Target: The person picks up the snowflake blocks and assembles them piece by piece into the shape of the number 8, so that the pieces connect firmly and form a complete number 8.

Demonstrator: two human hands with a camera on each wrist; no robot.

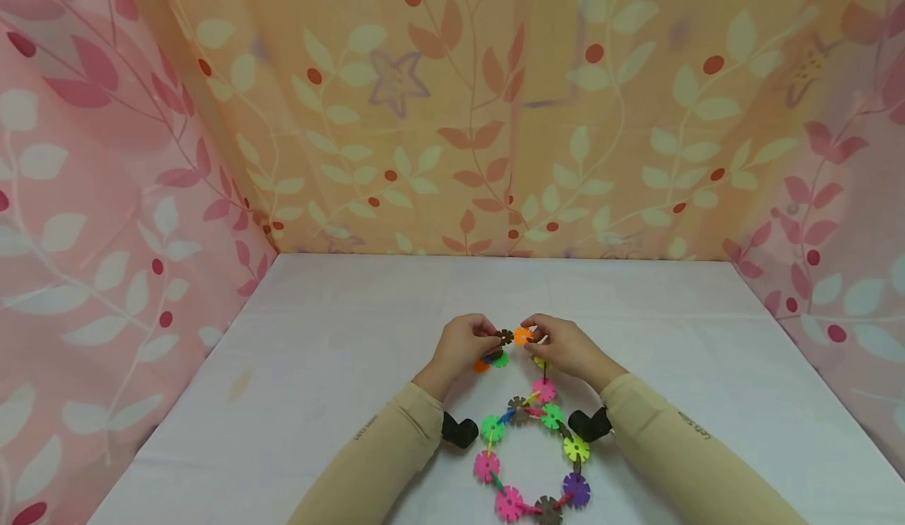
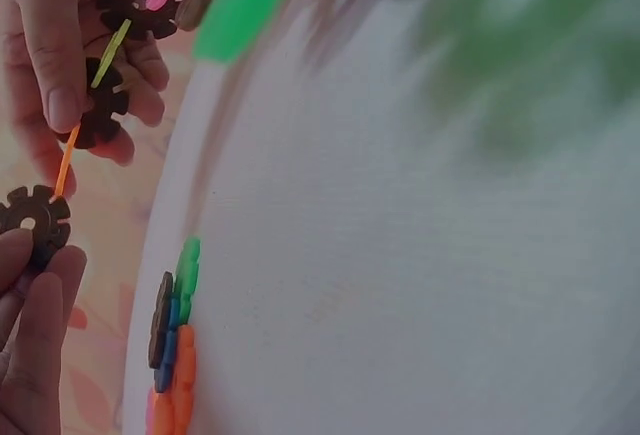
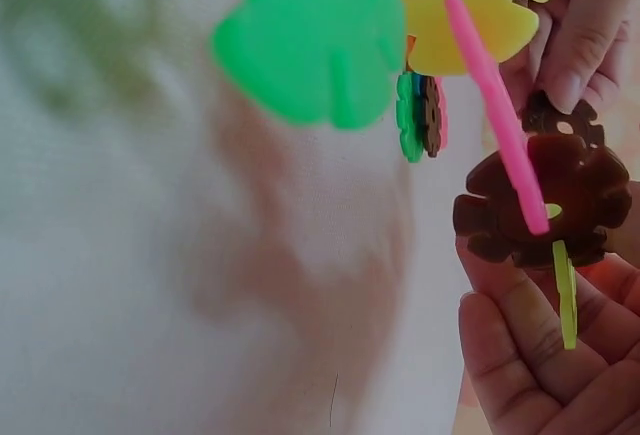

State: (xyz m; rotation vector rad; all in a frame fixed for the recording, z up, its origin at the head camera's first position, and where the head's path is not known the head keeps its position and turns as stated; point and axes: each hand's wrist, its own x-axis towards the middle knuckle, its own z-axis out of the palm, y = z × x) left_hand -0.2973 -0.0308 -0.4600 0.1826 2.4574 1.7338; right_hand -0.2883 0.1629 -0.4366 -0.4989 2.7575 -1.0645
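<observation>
My left hand [image 1: 463, 346] pinches a brown snowflake building disc [image 2: 36, 220] by its edge. Facing it, my right hand [image 1: 567, 346] grips the end of a chain of snowflake discs, where an orange disc [image 1: 522, 335] adjoins a brown disc [image 2: 104, 105]. The orange disc's edge touches the left hand's brown disc; how deep the slots engage cannot be told. From the right hand the chain drops past a pink disc [image 1: 544, 389] to a many-coloured loop of discs, including a purple disc [image 1: 576, 490], on the table.
A small group of loose discs, with a green disc [image 1: 500, 359] and an orange one [image 1: 481, 365], lies by the left hand on the white tabletop [image 1: 339, 305]. Black wrist cameras [image 1: 459, 431] hang beneath both sleeves. Patterned cloth walls [image 1: 452, 156] border the table.
</observation>
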